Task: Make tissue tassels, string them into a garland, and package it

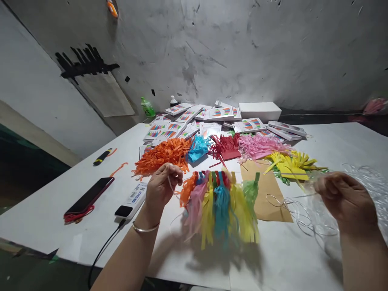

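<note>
A garland of tissue-paper tassels [222,202] in orange, pink, yellow, blue and green hangs above the table between my hands. My left hand [163,184], a silver bangle at its wrist, is closed in a pinch on the garland's pale string at the left end. On the other side, my right hand [348,198] is closed on the same string, which stretches toward the green tassel. Loose loops of string [306,214] lie below the right hand. Behind the garland are fringed paper piles: orange [165,155], blue [198,148], red [226,147], pink [260,145] and yellow [292,165].
Several flat printed boxes [218,114] are heaped by the wall, beside a white box [260,112]. A brown paper sheet [266,198] lies under the yellow pile. Left are a phone [91,196], a cabled white device [131,202] and a cutter knife [102,157]. Clear plastic [363,190] spreads right.
</note>
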Motion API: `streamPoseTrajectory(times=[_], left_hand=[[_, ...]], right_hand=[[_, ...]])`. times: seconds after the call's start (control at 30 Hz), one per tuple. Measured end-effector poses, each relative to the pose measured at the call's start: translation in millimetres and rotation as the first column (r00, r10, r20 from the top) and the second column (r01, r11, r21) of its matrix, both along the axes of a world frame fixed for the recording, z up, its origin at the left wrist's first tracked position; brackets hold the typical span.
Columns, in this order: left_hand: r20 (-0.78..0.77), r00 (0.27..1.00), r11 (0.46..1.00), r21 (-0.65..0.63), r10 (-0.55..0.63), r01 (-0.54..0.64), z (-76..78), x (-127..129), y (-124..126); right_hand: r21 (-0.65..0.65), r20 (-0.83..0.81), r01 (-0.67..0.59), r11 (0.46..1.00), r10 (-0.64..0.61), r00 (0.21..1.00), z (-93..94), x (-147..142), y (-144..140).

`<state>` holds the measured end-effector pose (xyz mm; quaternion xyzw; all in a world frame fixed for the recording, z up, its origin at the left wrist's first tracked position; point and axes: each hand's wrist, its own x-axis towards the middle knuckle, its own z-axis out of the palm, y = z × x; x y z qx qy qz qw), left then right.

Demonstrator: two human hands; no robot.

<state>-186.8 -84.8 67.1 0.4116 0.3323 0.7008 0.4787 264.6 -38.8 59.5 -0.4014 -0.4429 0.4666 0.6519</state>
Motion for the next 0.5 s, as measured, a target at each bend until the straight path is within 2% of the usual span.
streamPoseTrajectory(times=[0.17, 0.3, 0.43, 0.5], left_hand=[[-0.054, 0.995, 0.996, -0.053, -0.080, 0.078, 5.7, 5, 8], [-0.060, 0.995, 0.996, -0.020, -0.083, 0.082, 15.7, 4, 12], [-0.060, 0.995, 0.992, 0.099, -0.075, 0.081, 21.9, 3, 13], [-0.096, 0.992, 0.991, 0.090, -0.086, 0.095, 20.9, 4, 17]], right_hand=[[-0.107, 0.014, 0.000, 0.994, 0.001, 1.000, -6.0, 4, 11], [-0.175, 0.017, -0.016, 0.984, 0.019, 1.000, -13.7, 8, 11], [-0.128, -0.043, -0.002, 0.992, -0.003, 0.999, -17.6, 13, -3], [-0.116, -0.045, 0.001, 0.993, -0.007, 0.999, -19.4, 16, -4]])
